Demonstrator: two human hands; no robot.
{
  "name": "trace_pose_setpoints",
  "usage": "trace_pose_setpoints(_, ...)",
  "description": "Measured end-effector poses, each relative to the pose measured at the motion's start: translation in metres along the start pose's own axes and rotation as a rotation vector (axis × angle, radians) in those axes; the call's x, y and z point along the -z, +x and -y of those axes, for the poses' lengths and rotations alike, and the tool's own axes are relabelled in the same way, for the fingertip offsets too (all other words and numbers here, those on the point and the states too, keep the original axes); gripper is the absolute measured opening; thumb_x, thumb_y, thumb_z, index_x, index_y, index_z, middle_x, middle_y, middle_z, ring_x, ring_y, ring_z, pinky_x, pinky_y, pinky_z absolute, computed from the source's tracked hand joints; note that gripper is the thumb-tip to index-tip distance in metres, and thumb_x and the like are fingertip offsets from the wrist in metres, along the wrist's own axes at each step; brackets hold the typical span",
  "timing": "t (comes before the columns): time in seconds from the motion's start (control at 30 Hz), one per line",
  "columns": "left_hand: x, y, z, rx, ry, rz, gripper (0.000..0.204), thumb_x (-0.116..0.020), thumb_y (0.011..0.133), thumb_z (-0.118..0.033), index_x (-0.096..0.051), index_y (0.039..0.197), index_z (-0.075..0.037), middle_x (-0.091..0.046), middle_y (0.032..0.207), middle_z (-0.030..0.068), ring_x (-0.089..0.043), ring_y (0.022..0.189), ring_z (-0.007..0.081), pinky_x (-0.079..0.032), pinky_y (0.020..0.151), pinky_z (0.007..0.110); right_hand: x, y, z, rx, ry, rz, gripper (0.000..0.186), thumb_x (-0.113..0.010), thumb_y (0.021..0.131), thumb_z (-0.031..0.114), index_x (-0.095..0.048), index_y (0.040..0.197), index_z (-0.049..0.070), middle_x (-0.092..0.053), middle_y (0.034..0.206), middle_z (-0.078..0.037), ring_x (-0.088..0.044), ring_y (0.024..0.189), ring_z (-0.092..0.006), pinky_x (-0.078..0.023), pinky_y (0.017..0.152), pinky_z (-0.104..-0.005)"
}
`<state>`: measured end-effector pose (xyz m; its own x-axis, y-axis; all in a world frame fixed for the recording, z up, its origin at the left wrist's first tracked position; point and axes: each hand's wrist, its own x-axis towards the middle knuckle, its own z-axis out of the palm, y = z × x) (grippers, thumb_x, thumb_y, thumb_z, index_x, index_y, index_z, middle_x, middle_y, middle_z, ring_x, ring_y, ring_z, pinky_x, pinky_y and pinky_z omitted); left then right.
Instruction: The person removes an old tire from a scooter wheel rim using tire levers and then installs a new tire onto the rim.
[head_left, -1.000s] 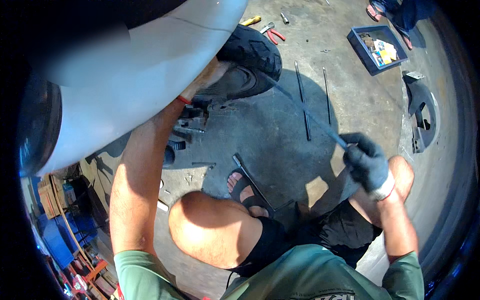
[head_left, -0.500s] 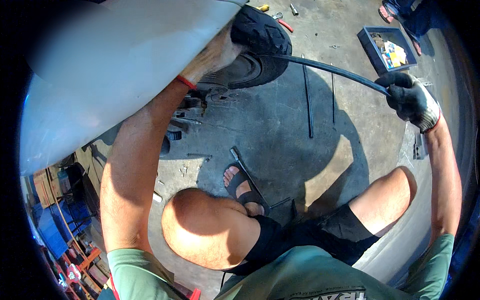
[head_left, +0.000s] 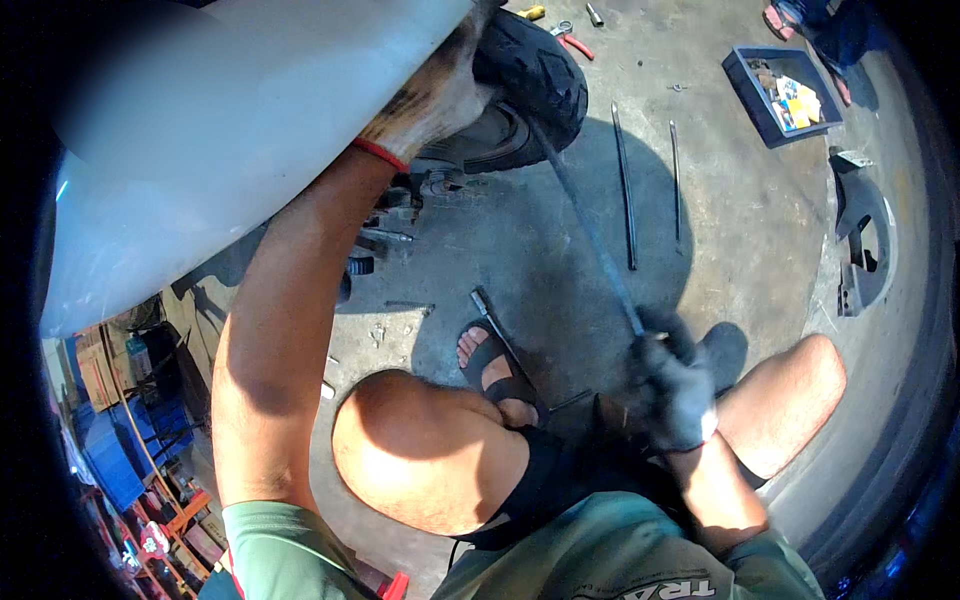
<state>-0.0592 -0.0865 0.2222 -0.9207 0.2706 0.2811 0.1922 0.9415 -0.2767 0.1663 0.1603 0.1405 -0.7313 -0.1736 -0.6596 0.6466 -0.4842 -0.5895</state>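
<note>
A knobbly black tire (head_left: 545,75) on a wheel rim (head_left: 490,140) sits beneath a pale body panel (head_left: 250,120). My left hand (head_left: 435,105), in a soiled whitish glove, lies against the tire's side under the panel edge; its fingers are mostly hidden. A long metal tire lever (head_left: 590,230) slants from the wheel, where its far end meets the edge between tire and rim. My right hand (head_left: 675,385), in a black and grey glove and smeared by motion, is closed round the lever's near end, above my lap.
Two long bars (head_left: 625,190) lie on the concrete floor. A dark tray (head_left: 780,95) holds papers and packets, with a person's foot (head_left: 778,22) nearby. Red-handled pliers (head_left: 577,45) lie behind the tire, a socket wrench (head_left: 495,320) beside my foot, and a curved metal part (head_left: 870,240) at right.
My right hand has swung the tire lever down and left, from the far right toward my lap. My left hand remains at the tire.
</note>
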Motion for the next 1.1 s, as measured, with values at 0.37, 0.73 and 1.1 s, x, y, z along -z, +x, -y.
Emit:
trace_pose_setpoints(0.37, -0.068, 0.003, 0.032, -0.213, -0.178, -0.284, 0.078, -0.080, 0.066, -0.031, -0.048, 0.135, -0.013, -0.053, 0.128, 0.0151, -0.052, 0.118, 0.0327, -0.042, 0.102, 0.042, 0.010, 0.001, 0.037, 0.316, -0.879, -0.084, 0.037, -0.056, 0.094, 0.018, -0.056, 0.127, 0.002, -0.063, 0.097, -0.005, -0.056, 0.083, -0.0114, -0.046, 0.076, -0.0244)
trace_pose_setpoints(0.73, -0.060, 0.025, 0.003, -0.251, -0.066, -0.235, 0.076, -0.082, 0.064, -0.028, -0.051, 0.132, -0.011, -0.053, 0.128, 0.0153, -0.051, 0.118, 0.0330, -0.041, 0.103, 0.042, 0.003, 0.016, -0.077, 0.276, -0.352, -0.111, 0.038, -0.052, 0.097, 0.017, -0.051, 0.132, 0.001, -0.050, 0.070, 0.004, -0.044, 0.055, -0.0069, -0.035, 0.049, -0.0217)
trace_pose_setpoints(1.1, -0.064, 0.009, -0.004, -0.132, -0.101, -0.184, 0.079, -0.079, 0.070, -0.034, -0.045, 0.139, -0.016, -0.049, 0.131, 0.0165, -0.049, 0.122, 0.0334, -0.039, 0.105, 0.044, 0.034, -0.024, 0.027, 0.309, -0.832, -0.191, 0.029, -0.052, 0.094, 0.008, -0.062, 0.120, 0.001, -0.056, 0.071, -0.001, -0.048, 0.060, -0.0076, -0.040, 0.054, -0.0234)
